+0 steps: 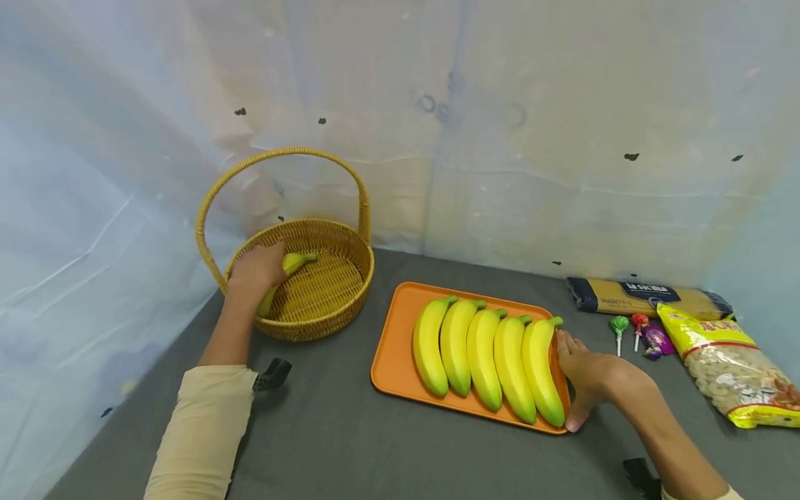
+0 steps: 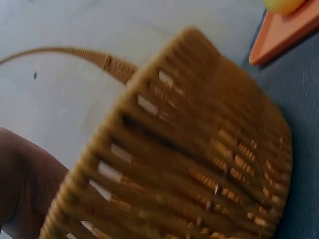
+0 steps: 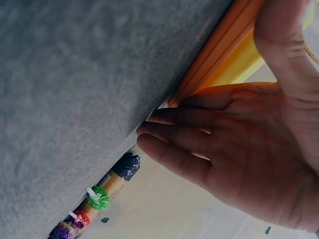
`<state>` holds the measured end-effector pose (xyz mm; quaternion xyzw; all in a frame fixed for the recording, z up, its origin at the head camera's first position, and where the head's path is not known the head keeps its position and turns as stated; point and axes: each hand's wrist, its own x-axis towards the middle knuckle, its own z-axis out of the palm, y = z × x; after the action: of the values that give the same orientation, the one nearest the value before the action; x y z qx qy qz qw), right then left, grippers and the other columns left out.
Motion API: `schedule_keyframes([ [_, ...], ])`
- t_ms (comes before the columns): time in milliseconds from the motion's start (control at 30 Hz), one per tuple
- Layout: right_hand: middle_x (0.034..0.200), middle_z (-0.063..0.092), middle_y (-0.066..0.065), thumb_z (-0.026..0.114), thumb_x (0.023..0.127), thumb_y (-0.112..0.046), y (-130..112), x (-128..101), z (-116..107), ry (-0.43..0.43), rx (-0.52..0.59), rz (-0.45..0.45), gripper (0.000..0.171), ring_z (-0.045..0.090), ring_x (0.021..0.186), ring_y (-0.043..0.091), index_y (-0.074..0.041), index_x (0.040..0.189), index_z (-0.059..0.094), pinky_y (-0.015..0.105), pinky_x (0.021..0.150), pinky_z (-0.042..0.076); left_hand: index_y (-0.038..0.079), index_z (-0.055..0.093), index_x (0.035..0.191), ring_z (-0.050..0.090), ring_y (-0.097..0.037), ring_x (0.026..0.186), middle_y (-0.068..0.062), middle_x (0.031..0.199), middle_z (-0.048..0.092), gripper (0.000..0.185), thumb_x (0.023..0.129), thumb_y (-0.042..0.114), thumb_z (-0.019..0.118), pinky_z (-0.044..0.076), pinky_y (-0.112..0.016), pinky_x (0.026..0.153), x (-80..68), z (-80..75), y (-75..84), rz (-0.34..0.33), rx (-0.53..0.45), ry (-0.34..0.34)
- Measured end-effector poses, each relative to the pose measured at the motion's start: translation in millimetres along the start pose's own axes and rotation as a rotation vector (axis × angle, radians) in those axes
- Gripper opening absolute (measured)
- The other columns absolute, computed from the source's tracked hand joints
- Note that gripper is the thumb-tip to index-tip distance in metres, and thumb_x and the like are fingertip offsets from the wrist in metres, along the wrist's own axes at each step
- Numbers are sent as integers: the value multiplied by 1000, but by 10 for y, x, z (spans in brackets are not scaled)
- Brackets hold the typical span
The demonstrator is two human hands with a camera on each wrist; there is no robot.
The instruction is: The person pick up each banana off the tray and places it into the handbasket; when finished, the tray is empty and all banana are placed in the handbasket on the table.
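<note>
Beige sleeves, black wrist camera mounts

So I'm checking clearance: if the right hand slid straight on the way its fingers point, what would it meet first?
Probably the orange tray: the right hand already rests against its rim, with the nearest banana just beyond.

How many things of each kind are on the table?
Bananas: 6 (5 on the tray, 1 in the basket)
Lollipops: 3
Basket: 1
Tray: 1
Spaghetti packet: 1
Nut bag: 1
Total: 13
</note>
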<state>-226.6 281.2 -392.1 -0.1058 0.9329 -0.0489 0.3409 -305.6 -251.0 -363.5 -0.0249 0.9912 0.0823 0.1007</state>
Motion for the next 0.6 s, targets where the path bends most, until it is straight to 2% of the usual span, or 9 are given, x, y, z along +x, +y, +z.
schedule_keyframes([
  [100, 163, 3, 48, 101, 53, -45, 14, -12, -3, 9, -6, -6, 160, 8, 152, 64, 20, 159, 0, 75, 122, 13, -2, 26, 163, 58, -57, 120, -42, 147, 45, 62, 106, 6, 50, 53, -56, 80, 49, 49, -81, 2, -23, -22],
  [167, 163, 3, 48, 102, 53, -44, 16, -9, 3, 14, -10, -13, 159, 9, 152, 65, 20, 158, 1, 76, 121, 14, -2, 23, 164, 48, -63, 128, -46, 154, 33, 65, 105, 4, 51, 52, -61, 88, 76, 70, -118, 4, -35, -14],
  [233, 163, 3, 49, 102, 53, -44, 15, -7, 2, 17, -14, -14, 159, 10, 151, 65, 21, 158, 1, 76, 121, 14, -2, 31, 161, 38, -67, 132, -48, 156, 23, 63, 103, 1, 56, 46, -66, 97, 102, 84, -143, 10, -26, 20],
  [333, 163, 3, 48, 102, 52, -44, 8, 7, -5, 12, -12, -11, 159, 9, 152, 65, 21, 158, 1, 75, 121, 13, 1, 39, 157, 24, -68, 134, -47, 156, 13, 65, 98, 3, 67, 30, -72, 107, 104, 90, -164, 0, 5, 90],
  [400, 163, 2, 48, 101, 52, -44, 8, 13, 1, 9, -6, -11, 159, 8, 152, 65, 21, 158, 1, 75, 122, 12, 7, 37, 160, 18, -67, 135, -45, 158, 7, 76, 94, 8, 75, 24, -75, 108, 95, 85, -176, -28, 4, 131],
  [500, 163, 2, 48, 102, 52, -42, 14, 19, 19, 7, 4, -10, 159, 8, 151, 65, 20, 158, 0, 76, 121, 13, 13, 26, 165, 22, -73, 135, -48, 155, 10, 91, 92, 12, 80, 25, -81, 109, 85, 81, -188, -55, -48, 127],
  [600, 163, 1, 48, 102, 52, -42, 10, 26, 20, 11, 9, -8, 161, 8, 151, 65, 20, 158, -2, 76, 121, 13, 13, 21, 166, 32, -76, 127, -52, 151, 17, 89, 95, 11, 76, 35, -82, 103, 112, 74, -225, -58, -99, 96],
])
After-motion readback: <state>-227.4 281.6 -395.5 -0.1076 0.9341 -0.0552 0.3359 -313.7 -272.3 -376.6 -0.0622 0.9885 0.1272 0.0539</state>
